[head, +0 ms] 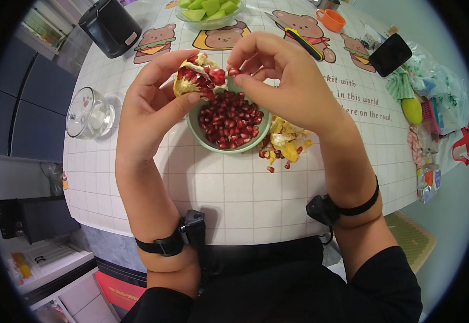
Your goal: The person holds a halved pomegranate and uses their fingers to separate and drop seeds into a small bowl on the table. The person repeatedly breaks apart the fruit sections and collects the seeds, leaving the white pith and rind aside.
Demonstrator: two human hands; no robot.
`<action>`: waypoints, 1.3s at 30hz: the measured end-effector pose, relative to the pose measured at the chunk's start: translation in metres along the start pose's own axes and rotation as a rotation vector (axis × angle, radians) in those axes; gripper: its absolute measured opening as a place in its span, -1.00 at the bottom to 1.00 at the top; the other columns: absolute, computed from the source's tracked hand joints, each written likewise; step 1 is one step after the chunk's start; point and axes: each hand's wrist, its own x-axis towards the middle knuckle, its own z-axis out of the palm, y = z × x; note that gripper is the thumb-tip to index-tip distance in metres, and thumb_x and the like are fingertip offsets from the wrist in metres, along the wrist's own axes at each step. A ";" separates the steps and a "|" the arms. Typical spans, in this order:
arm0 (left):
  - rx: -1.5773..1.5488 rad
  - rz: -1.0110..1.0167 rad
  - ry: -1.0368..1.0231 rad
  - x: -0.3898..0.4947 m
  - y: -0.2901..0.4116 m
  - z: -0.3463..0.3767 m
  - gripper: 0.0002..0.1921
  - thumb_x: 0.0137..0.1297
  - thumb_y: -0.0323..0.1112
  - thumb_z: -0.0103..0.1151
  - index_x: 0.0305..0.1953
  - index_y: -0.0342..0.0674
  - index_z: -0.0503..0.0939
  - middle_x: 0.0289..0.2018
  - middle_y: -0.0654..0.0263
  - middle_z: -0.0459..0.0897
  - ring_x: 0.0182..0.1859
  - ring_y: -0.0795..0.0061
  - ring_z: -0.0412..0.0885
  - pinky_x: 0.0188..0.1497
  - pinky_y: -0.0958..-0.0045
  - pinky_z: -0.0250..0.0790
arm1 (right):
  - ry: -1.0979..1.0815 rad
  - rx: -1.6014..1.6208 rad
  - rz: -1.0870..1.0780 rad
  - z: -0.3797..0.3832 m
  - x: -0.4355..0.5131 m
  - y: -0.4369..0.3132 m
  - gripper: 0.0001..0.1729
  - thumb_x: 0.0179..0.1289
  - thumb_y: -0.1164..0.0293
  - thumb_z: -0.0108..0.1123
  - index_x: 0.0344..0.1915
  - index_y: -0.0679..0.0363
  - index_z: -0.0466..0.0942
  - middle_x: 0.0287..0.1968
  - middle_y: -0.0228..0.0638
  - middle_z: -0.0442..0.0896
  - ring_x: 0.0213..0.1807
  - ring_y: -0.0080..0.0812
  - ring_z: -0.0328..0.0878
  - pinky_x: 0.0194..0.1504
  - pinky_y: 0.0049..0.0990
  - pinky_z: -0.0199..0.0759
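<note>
A broken piece of pomegranate (200, 76), yellow rind and white pith with red arils showing, is held by my left hand (154, 97) between thumb and fingers. My right hand (279, 76) pinches a single red aril (233, 72) between thumb and fingertips, just right of the piece. Below both hands stands a pale green bowl (228, 150) holding a heap of loose pomegranate arils (230, 121). Right of the bowl, partly under my right forearm, lies a pile of yellow peel and pith (285, 141) with a few arils beside it.
Beyond my hands are a glass dish of green melon chunks (210, 10), a knife with a yellow and black handle (305, 43) and an orange cup (331, 20). A glass cup (87, 113) and black container (110, 28) stand left. At right are a smartphone (390, 55) and plastic bags (440, 89).
</note>
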 end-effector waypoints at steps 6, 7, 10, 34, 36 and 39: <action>0.013 0.011 0.003 0.000 0.000 -0.002 -0.45 0.15 -0.67 0.17 0.23 -0.37 0.40 0.19 0.07 0.51 0.16 0.34 0.56 0.25 0.34 0.40 | -0.061 0.060 0.089 0.001 0.000 -0.003 -0.67 0.11 0.49 0.39 -0.11 0.26 0.55 -0.19 -0.39 0.64 -0.22 -0.60 0.60 -0.14 -0.59 0.49; 0.014 0.016 0.012 0.000 -0.001 -0.001 -0.47 0.16 -0.67 0.17 0.21 -0.36 0.41 0.16 0.11 0.52 0.13 0.37 0.57 0.21 0.37 0.42 | -0.024 0.013 0.046 0.002 0.000 -0.003 -0.68 0.09 0.46 0.41 -0.13 0.25 0.56 -0.20 -0.41 0.65 -0.22 -0.60 0.60 -0.15 -0.59 0.48; 0.001 0.033 0.006 0.001 -0.002 0.003 -0.51 0.18 -0.68 0.17 0.18 -0.36 0.44 0.10 0.21 0.55 0.09 0.41 0.59 0.14 0.42 0.46 | 0.048 -0.091 -0.015 0.004 0.000 -0.004 -0.69 0.04 0.41 0.47 -0.20 0.22 0.61 -0.25 -0.46 0.67 -0.22 -0.59 0.61 -0.17 -0.60 0.46; 0.034 -0.078 -0.091 -0.002 -0.004 0.004 -0.51 0.25 -0.64 0.15 0.24 -0.39 0.43 0.07 0.20 0.61 0.06 0.48 0.60 0.13 0.47 0.45 | -0.039 -0.067 0.041 0.000 0.000 0.007 -0.87 0.25 0.50 0.26 -0.24 0.32 0.57 -0.35 -0.47 0.62 -0.33 -0.70 0.52 -0.23 -0.66 0.45; 0.050 -0.071 -0.091 -0.002 -0.002 0.004 -0.51 0.25 -0.64 0.16 0.24 -0.38 0.43 0.07 0.20 0.61 0.05 0.48 0.60 0.13 0.47 0.45 | 0.032 -0.148 -0.059 0.000 0.000 0.009 -0.86 0.21 0.48 0.28 -0.28 0.31 0.56 -0.38 -0.50 0.60 -0.36 -0.71 0.50 -0.26 -0.66 0.43; 0.067 -0.089 -0.076 -0.002 0.000 0.004 -0.50 0.24 -0.62 0.18 0.24 -0.38 0.44 0.07 0.20 0.62 0.05 0.48 0.60 0.13 0.47 0.45 | 0.069 -0.175 -0.093 -0.001 0.000 0.010 -0.86 0.18 0.45 0.31 -0.31 0.28 0.56 -0.41 -0.52 0.58 -0.39 -0.71 0.48 -0.28 -0.67 0.40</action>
